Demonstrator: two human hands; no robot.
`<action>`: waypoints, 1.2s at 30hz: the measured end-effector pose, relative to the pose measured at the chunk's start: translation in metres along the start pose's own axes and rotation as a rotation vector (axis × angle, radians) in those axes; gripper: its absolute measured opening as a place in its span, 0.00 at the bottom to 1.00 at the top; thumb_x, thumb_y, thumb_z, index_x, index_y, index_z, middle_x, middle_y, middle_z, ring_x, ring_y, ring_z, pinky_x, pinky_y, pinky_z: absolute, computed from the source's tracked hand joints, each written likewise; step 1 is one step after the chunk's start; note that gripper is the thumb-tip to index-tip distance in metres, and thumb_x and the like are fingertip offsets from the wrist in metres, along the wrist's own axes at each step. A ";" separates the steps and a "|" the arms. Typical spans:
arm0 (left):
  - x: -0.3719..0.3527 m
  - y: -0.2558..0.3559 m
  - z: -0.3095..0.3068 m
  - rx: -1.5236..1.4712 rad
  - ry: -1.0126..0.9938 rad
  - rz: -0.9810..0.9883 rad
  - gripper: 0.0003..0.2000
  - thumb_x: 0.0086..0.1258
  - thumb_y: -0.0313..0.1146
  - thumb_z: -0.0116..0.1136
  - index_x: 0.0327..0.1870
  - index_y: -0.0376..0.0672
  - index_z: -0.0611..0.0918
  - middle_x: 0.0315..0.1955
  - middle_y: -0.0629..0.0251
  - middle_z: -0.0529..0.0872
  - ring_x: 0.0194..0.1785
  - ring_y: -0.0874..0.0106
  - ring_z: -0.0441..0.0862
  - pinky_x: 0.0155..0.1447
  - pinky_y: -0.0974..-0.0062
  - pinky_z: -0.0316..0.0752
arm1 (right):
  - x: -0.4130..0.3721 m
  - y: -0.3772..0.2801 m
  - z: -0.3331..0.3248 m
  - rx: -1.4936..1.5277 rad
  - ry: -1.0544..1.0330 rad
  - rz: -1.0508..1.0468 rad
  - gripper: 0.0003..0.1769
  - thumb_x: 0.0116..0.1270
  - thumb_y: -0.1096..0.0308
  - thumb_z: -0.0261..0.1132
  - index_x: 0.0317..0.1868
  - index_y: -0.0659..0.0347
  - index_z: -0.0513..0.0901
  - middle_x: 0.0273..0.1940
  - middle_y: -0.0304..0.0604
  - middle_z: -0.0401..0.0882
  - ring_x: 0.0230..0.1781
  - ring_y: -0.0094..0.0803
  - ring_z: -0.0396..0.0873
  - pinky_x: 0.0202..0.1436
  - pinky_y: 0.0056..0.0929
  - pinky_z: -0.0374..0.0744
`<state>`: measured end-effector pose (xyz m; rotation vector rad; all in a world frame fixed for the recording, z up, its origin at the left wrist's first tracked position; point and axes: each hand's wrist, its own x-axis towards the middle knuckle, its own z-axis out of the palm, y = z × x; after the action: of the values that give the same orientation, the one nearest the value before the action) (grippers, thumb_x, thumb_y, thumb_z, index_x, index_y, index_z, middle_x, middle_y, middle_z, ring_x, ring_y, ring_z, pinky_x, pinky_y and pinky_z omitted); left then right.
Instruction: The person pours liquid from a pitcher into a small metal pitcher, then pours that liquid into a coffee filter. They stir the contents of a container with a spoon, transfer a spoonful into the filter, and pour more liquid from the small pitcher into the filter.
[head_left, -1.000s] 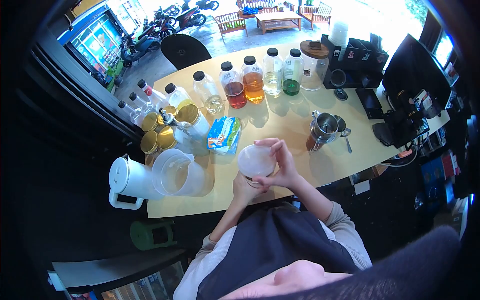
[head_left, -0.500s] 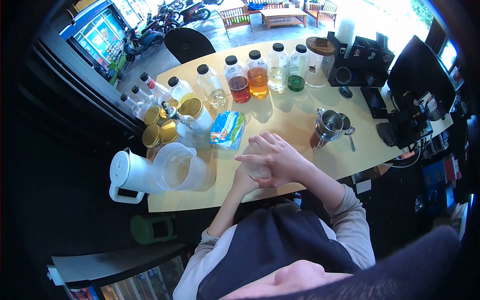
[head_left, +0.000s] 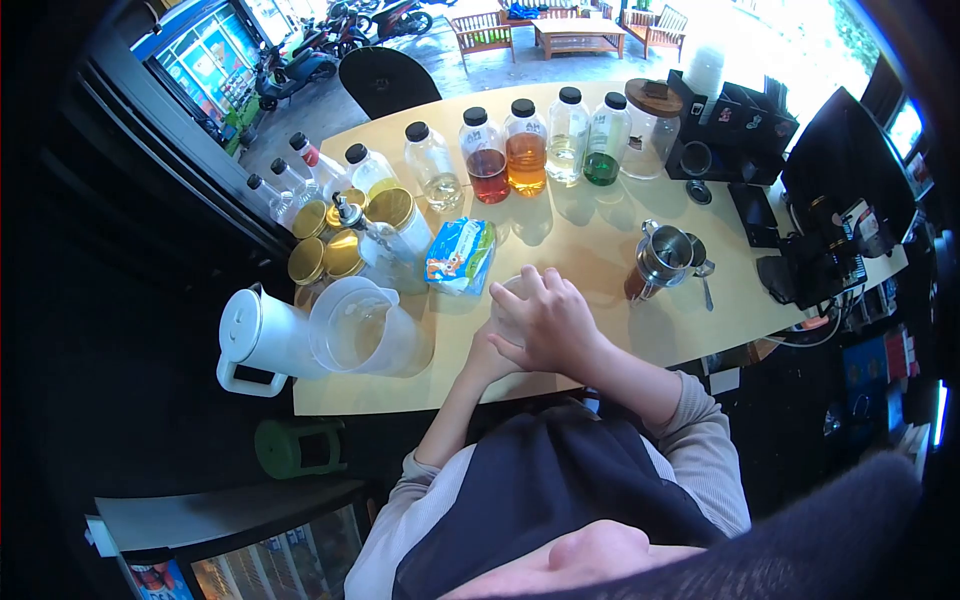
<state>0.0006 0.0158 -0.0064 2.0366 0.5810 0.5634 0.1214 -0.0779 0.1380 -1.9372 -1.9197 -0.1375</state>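
Note:
A clear, round-looking cup is between my two hands, mostly covered by them. My right hand lies over its top and side, fingers curved round it. Below and to the left, my left hand holds it from underneath, its fingers largely hidden. Just beyond the hands sits a blue and green soft packet. To the right stands a steel-topped glass press with brown liquid, a small metal cup and a spoon beside it.
Black-capped bottles line the table's far side. Gold-lidded jars, a translucent pitcher and a white jug stand left. A wooden-lidded jar, black organiser and monitor are on the right.
My right hand has turned and closed further over the clear cup, which now shows less. The view has shifted slightly.

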 end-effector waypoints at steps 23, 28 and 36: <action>0.007 -0.004 0.017 0.281 0.205 0.080 0.50 0.44 0.47 0.80 0.73 0.47 0.66 0.60 0.54 0.81 0.63 0.56 0.80 0.60 0.60 0.77 | 0.006 -0.012 -0.048 0.190 -0.347 0.397 0.44 0.53 0.43 0.71 0.66 0.61 0.75 0.63 0.67 0.71 0.62 0.58 0.75 0.62 0.50 0.76; 0.006 0.008 0.021 0.227 0.236 0.040 0.46 0.37 0.43 0.84 0.66 0.46 0.75 0.56 0.54 0.84 0.58 0.57 0.83 0.58 0.60 0.78 | 0.002 0.003 -0.035 -0.166 0.006 0.106 0.48 0.52 0.38 0.72 0.67 0.61 0.75 0.58 0.59 0.76 0.56 0.50 0.80 0.51 0.45 0.83; -0.003 -0.042 0.028 0.200 -0.003 -0.156 0.48 0.35 0.42 0.85 0.66 0.45 0.75 0.57 0.55 0.84 0.58 0.58 0.83 0.57 0.61 0.79 | 0.003 0.007 -0.030 -0.080 -0.192 0.295 0.43 0.53 0.43 0.73 0.70 0.44 0.74 0.59 0.51 0.77 0.52 0.48 0.80 0.51 0.40 0.83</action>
<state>0.0072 0.0156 -0.0568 2.1541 0.8142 0.4232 0.1345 -0.0854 0.1647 -2.3361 -1.7378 0.0602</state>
